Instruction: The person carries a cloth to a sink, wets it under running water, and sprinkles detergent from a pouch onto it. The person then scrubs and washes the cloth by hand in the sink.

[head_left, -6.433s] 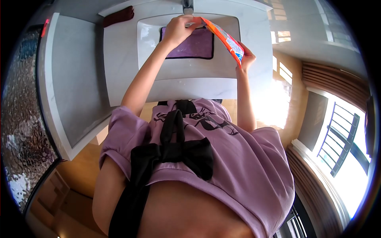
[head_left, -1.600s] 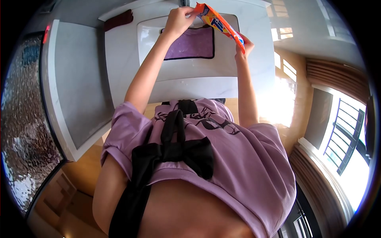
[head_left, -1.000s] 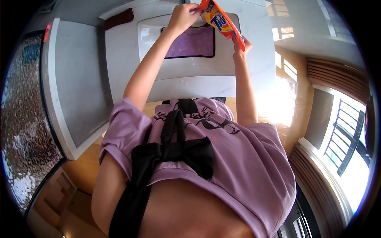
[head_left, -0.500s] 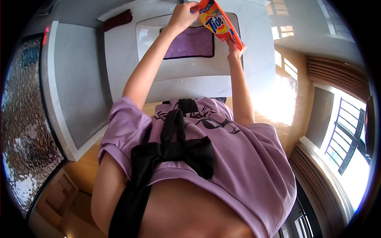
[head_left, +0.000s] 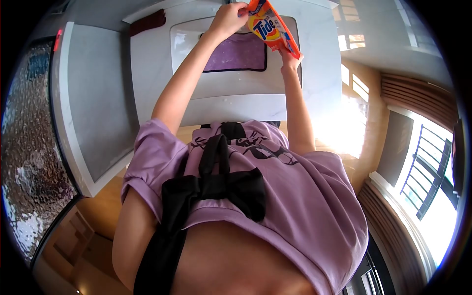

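Observation:
An orange Tide detergent packet point(head_left: 265, 25) is held up at the top of the view, tilted, its printed front facing me. My left hand point(head_left: 229, 20) pinches the packet's upper left edge, fingers closed. At its lower right end my right hand point(head_left: 291, 59) grips it from below and behind; some of those fingers are hidden by the packet. Beneath lies a purple cloth point(head_left: 236, 55) with a dark border, flat in the white sink point(head_left: 184, 42). Part of the cloth is covered by my left forearm and the packet.
The sink is set in a white marbled counter point(head_left: 152, 73). A dark maroon cloth point(head_left: 148, 22) lies on its far left corner. To the left stands a grey-topped surface with a white edge point(head_left: 61, 98). Sunlight comes through a barred window point(head_left: 427, 167) on the right.
Both hands keep hold of the packet, which has shifted and tilted only slightly. The whole view has moved a little.

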The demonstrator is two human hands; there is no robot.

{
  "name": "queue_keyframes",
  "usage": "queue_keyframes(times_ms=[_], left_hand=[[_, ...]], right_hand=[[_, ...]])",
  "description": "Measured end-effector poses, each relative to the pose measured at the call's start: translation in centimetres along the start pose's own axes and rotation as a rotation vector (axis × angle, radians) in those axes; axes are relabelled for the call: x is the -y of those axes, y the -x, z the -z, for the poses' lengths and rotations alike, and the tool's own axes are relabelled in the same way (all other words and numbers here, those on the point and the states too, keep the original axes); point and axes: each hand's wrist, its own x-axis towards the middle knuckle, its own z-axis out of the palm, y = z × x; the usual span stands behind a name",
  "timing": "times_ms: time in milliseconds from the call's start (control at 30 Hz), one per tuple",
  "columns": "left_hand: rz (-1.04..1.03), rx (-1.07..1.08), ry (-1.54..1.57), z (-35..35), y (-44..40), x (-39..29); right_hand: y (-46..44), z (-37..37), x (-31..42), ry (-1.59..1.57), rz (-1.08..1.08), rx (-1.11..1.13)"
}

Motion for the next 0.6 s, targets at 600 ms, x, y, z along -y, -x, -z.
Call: queue_keyframes(times_ms=[600], left_hand=[[0.075, 0.001, 0.061, -0.1, 0.2, 0.4]], right_hand=[[0.5, 0.3, 1.7, 0.314, 0.109, -0.025]])
